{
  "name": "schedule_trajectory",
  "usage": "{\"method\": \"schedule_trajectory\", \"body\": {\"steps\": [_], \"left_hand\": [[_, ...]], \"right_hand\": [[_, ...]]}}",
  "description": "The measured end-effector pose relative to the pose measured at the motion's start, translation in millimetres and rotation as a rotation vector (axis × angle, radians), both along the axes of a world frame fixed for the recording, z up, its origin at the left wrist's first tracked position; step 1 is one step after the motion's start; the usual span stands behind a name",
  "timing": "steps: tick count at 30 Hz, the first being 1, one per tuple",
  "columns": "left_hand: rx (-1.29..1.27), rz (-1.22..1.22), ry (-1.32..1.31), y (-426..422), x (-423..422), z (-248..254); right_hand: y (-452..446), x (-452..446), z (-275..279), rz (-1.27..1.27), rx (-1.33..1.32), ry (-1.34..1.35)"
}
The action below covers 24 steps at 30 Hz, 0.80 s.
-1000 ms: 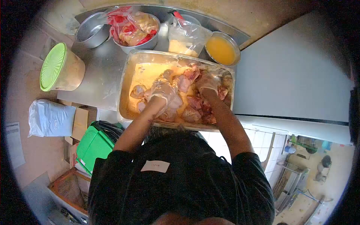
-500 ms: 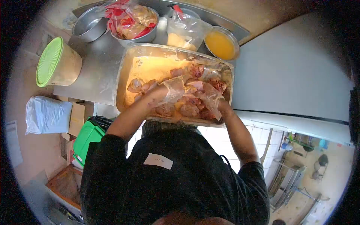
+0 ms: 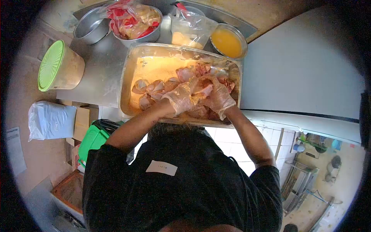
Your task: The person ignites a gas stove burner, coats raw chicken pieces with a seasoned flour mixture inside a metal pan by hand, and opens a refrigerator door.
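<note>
A large metal tray (image 3: pixel 154 45) lies before me with yellowish powder (image 3: pixel 162 65) spread over its far left. Several raw chicken pieces (image 3: pixel 156 85) lie in it, mostly toward the middle and right. Both hands wear clear plastic gloves. My left hand (image 3: pixel 181 97) is closed on the near side of a raw piece of chicken (image 3: pixel 203 92), with powder sticking to the glove fingers. From the other side, my right hand (image 3: pixel 219 97) grips the same piece, its fingers curled around it. The hands partly cover that piece and others beneath.
Behind the tray stand an empty metal pan (image 3: pixel 91 26), a bowl with red-and-clear plastic bags (image 3: pixel 133 21), a clear bag of pale powder (image 3: pixel 189 33) and a bowl of yellow liquid (image 3: pixel 227 42). A green-lidded tub (image 3: pixel 63 65) stands left. A pale flat surface (image 3: pixel 297 69) borders the right.
My left hand has shifted slightly right and down. Both hands have come closer together around the chicken piece, and the right hand's fingers have curled in more.
</note>
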State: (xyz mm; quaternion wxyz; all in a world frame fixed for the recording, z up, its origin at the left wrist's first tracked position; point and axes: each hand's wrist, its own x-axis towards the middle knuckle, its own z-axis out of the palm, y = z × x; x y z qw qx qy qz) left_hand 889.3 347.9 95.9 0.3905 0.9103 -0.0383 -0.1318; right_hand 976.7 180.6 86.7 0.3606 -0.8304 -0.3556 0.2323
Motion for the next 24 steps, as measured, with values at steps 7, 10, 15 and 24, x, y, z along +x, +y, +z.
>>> {"method": "schedule_trajectory", "body": {"steps": [7,10,15,24], "left_hand": [[-0.034,0.165,-0.01,-1,-5,13],[-0.173,0.179,-0.156,1,-5,-12],[-0.178,0.279,-0.081,2,-10,10],[0.013,0.054,0.09,20,-9,-2]], "right_hand": [[7,-7,-14,0.012,0.425,0.063],[6,-9,-24,0.028,0.498,0.231],[11,-12,-10,0.022,0.395,0.167],[10,2,21,0.141,-0.216,0.165]]}}
